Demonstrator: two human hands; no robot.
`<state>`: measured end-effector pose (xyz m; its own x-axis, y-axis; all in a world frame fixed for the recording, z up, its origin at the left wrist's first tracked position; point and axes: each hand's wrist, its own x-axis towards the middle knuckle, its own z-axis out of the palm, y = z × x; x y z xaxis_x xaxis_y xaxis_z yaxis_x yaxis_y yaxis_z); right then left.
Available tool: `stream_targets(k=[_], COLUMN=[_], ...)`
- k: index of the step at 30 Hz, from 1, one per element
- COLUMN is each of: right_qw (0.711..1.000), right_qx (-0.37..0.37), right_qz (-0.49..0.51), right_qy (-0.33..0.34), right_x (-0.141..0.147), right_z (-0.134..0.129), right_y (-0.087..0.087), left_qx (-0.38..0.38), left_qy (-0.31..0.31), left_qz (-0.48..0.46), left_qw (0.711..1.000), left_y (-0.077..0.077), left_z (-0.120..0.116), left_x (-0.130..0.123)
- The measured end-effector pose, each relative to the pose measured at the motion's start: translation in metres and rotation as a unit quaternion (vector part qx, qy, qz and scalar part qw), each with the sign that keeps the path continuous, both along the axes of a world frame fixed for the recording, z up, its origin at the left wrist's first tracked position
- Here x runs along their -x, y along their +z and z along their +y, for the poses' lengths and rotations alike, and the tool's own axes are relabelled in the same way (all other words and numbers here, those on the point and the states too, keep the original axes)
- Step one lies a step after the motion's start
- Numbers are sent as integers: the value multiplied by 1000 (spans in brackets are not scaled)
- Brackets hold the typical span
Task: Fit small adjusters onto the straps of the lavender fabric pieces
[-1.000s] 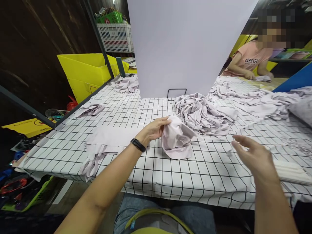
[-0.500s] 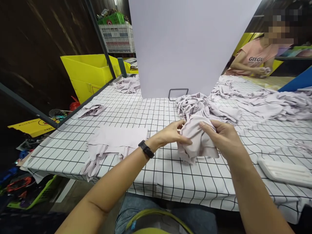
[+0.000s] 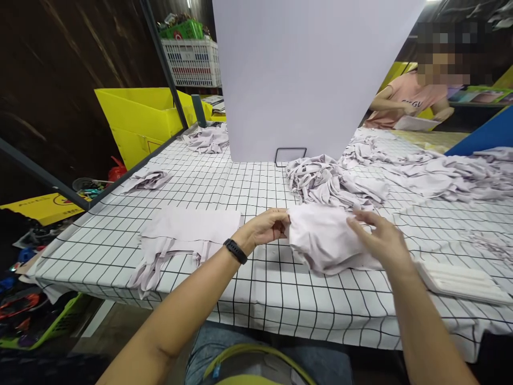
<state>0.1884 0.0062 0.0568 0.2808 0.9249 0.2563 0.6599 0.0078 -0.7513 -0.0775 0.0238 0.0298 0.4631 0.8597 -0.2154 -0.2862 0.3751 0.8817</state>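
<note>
A pale lilac garment (image 3: 323,235) hangs between my two hands just above the near part of the checked tabletop, its cloth spread and wrinkled. My left hand (image 3: 270,227) wears a black wristband and pinches the garment's left edge. At the upper right edge, the thumb and fingers of my right hand (image 3: 377,235) close on the cloth, slightly blurred. To the left lies a similar lilac top (image 3: 192,224), spread flat with its straps toward me. Just beyond the held garment sits a tangled heap of the same cloth (image 3: 316,176).
A tall pale panel (image 3: 312,80) rises behind the heap. More lilac garments (image 3: 436,171) spread at right, near a white plastic tray (image 3: 460,280). A small folded piece (image 3: 148,180) lies at left. Beyond are a yellow bin (image 3: 136,117) and a co-worker (image 3: 417,101) handling cloth.
The garment went from bunched to spread wider between my hands. My left hand shifted slightly left and my right hand slightly right. The co-worker's hands now hold a flatter piece of cloth.
</note>
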Motion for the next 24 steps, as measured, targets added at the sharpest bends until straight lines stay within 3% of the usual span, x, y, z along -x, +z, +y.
stream_targets(k=[3,7,11,14,18,24], right_qw=[997,989,993,994,984,925], right_qx=[72,106,102,109,118,122], right_qz=[-12,10,-19,12,119,343], right_qy=[-3,97,47,29,63,113], right_x=[16,48,68,64,50,44], right_z=[-28,-65,-69,-63,-60,-59], right_y=[-21,-42,-56,-58,-52,-46], left_qx=[39,62,59,52,48,47], left_qy=[28,52,60,64,69,72], left_qz=[-48,-87,-107,-109,-104,-112], left_qw=[998,993,991,991,991,990], left_y=[-10,-14,-7,-1,1,1], left_z=[-2,-2,0,0,-2,-7], left_x=[-2,-5,-8,-5,0,-1])
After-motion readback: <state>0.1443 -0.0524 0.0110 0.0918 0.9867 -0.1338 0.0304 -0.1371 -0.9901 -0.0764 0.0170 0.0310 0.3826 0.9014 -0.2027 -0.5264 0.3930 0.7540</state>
